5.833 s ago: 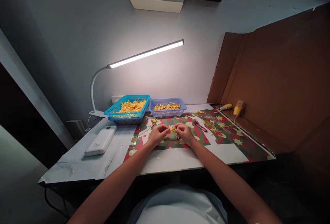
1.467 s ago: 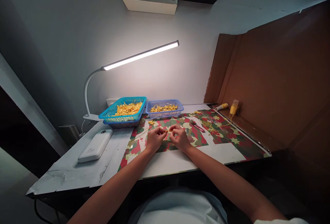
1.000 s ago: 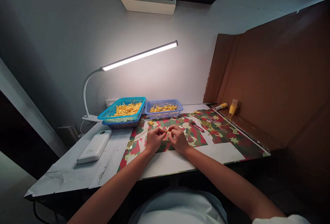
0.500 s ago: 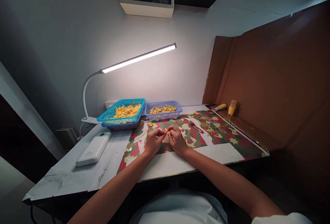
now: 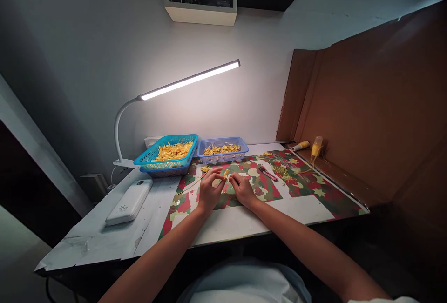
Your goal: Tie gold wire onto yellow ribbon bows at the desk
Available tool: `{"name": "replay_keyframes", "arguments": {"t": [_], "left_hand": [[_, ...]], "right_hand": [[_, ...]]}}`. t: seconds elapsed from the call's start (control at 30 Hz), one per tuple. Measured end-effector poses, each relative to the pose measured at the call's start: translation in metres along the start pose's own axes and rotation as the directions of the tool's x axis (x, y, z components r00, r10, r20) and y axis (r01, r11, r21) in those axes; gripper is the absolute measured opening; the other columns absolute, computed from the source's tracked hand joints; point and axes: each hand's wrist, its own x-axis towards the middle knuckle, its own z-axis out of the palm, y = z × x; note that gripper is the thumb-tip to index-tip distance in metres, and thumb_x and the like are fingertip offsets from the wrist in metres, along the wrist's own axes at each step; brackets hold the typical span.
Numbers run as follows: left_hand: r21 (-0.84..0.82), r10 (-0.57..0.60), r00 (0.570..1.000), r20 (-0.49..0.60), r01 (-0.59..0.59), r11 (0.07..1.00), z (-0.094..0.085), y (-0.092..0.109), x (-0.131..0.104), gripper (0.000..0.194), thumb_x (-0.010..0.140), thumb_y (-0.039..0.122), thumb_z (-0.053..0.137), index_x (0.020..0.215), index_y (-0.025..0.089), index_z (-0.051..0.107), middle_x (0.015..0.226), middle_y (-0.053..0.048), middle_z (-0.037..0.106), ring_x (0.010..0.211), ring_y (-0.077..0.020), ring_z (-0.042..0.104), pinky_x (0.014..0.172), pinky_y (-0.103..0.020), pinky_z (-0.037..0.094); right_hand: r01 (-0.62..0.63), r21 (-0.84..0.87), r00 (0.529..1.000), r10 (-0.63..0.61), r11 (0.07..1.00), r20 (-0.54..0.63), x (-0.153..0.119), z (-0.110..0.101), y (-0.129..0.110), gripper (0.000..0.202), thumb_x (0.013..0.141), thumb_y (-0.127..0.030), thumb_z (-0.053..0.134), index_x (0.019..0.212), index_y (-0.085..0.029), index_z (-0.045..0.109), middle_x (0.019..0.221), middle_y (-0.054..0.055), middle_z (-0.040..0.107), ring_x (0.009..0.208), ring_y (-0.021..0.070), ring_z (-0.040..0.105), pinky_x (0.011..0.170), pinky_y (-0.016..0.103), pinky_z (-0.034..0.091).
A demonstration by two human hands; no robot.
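Observation:
Over the camouflage-patterned sheet, my left hand [image 5: 209, 190] pinches a small yellow petal-like piece [image 5: 226, 172] between thumb and forefinger, its other fingers raised. Close beside it, my right hand [image 5: 243, 189] is closed, thumb and fingertips pressed together near the piece's lower end; what they hold is too small to make out. Behind my left hand lies a yellow flower-like piece [image 5: 205, 169] with a thin stem stretching left. To the right of my hands rest pink-handled snips [image 5: 268, 173] and a loose heap of thin yellowish strands [image 5: 284, 172].
A turquoise basket [image 5: 139, 159] of yellow pieces sits on a blue one, beside a purple basket [image 5: 223, 157] holding more. A white power bank [image 5: 129, 203] lies left, below a lit lamp [image 5: 190, 79]. Cardboard [image 5: 366, 107] walls the right side, near a yellow-capped bottle [image 5: 316, 147].
My hands have moved slightly apart. My left fingers have lifted and spread, and the yellow piece now points upward from the pinch. The whole view has shifted slightly.

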Motion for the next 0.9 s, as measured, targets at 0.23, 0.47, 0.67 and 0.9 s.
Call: {"name": "replay_keyframes", "arguments": {"t": [0.23,0.47,0.67,0.9], "left_hand": [[-0.112,-0.071,0.994,0.086,0.080,0.990,0.0008,-0.0029,-0.0030,0.011,0.080,0.026,0.058,0.070,0.021,0.058,0.094,-0.005,0.072,0.088,-0.0201,0.067,0.081,-0.034,0.049],[-0.051,-0.071,0.995,0.073,0.075,0.996,0.0011,-0.0070,-0.0030,0.010,0.079,0.026,0.058,0.070,0.021,0.061,0.080,-0.003,0.072,0.076,-0.0174,0.066,0.073,-0.029,0.050],[-0.030,0.006,0.999,0.053,-0.005,1.000,0.0017,-0.0055,-0.0036,0.009,0.079,0.022,0.057,0.072,0.019,0.063,0.070,-0.001,0.069,0.067,-0.0147,0.064,0.063,-0.025,0.049],[0.067,0.112,0.992,0.052,-0.116,0.991,0.0011,-0.0016,-0.0029,0.013,0.081,0.021,0.054,0.070,0.020,0.060,0.068,0.000,0.068,0.065,-0.0139,0.063,0.063,-0.025,0.049]], "right_hand": [[0.032,0.056,0.994,-0.037,0.998,0.106,-0.0013,-0.0001,0.0024,0.016,0.087,-0.021,0.034,0.084,-0.022,0.050,0.076,0.000,0.056,0.068,0.0147,0.051,0.065,0.025,0.039],[-0.022,0.081,0.995,0.014,0.996,0.095,-0.0026,-0.0012,0.0010,0.013,0.086,-0.025,0.036,0.077,-0.022,0.045,0.066,-0.002,0.046,0.060,0.0135,0.042,0.058,0.025,0.034],[-0.109,0.130,0.989,0.095,0.986,0.111,-0.0032,0.0006,0.0040,0.016,0.086,-0.029,0.038,0.074,-0.022,0.044,0.062,-0.004,0.040,0.059,0.0134,0.038,0.057,0.025,0.032],[-0.113,0.191,0.991,0.097,0.975,0.092,-0.0023,0.0020,0.0016,0.017,0.086,-0.031,0.039,0.072,-0.022,0.043,0.063,-0.004,0.040,0.060,0.0132,0.037,0.058,0.025,0.032]]}}
